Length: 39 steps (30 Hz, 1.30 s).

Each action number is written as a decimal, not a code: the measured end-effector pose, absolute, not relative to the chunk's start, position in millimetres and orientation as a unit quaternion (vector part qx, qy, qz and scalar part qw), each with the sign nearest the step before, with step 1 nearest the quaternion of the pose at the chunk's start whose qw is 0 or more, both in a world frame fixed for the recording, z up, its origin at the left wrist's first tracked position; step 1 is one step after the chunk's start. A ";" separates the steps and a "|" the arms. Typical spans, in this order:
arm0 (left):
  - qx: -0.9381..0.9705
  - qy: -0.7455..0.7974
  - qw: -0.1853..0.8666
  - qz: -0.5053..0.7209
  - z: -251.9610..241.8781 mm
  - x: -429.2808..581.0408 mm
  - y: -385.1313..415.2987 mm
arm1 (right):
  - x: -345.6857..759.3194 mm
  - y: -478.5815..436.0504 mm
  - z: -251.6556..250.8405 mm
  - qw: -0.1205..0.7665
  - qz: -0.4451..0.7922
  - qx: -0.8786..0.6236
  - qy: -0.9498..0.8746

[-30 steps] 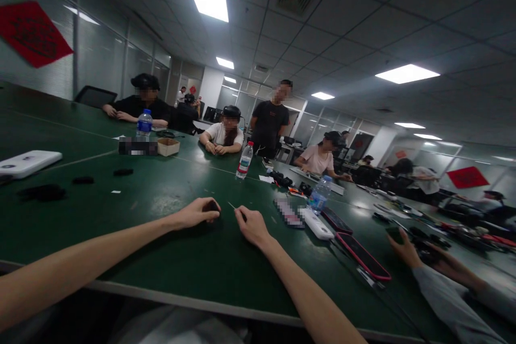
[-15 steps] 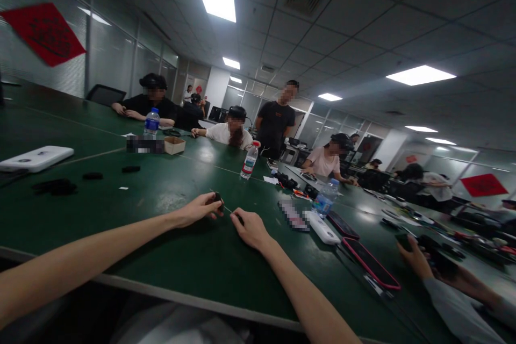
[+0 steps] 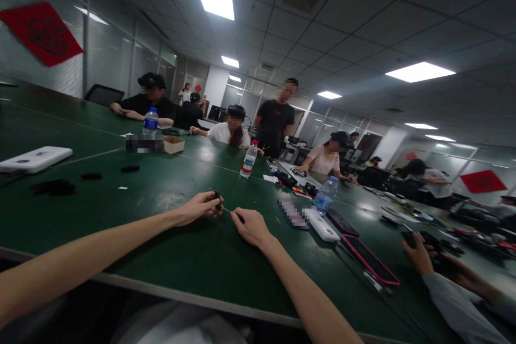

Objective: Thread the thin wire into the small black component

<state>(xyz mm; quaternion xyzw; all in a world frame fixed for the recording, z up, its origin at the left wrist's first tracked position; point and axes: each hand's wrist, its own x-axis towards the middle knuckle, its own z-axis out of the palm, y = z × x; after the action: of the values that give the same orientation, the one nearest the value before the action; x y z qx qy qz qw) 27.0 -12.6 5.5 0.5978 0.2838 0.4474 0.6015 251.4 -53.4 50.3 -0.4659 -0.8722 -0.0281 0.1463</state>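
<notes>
My left hand is closed around a small black part, held just above the green table. Facing it, my right hand is closed on a thin rod-like tool. Its slim shaft bridges the gap between my hands and points at the black part; whether the tip touches it I cannot tell. Something dark, perhaps the tool's handle, shows between my right thumb and fingers, while the rest is hidden in my palm.
Loose black pieces and a white power bank lie left. A small cardboard box and a red-capped bottle stand farther back. To the right are another white device, a pink-edged phone and a co-worker's hands.
My hands keep almost the same pose, with the tool still between them. At the right, the co-worker's hands have shifted slightly. The view has moved a little.
</notes>
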 end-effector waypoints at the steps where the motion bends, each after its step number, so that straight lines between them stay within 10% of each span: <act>1: 0.601 0.285 0.598 0.447 5.1 26.8 -12.6 | 251.6 -53.6 51.0 0.144 -0.033 -0.464 -0.874; 39: 0.624 0.299 0.582 0.427 9.1 27.5 -15.1 | 251.3 -56.6 52.5 0.105 -0.082 -0.463 -0.876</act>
<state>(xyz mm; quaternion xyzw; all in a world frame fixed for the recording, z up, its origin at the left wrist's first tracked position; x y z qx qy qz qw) 27.5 -15.1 9.1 0.6241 0.2995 0.4269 0.5819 251.3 -56.6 52.5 -0.4633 -0.8761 -0.0821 0.1052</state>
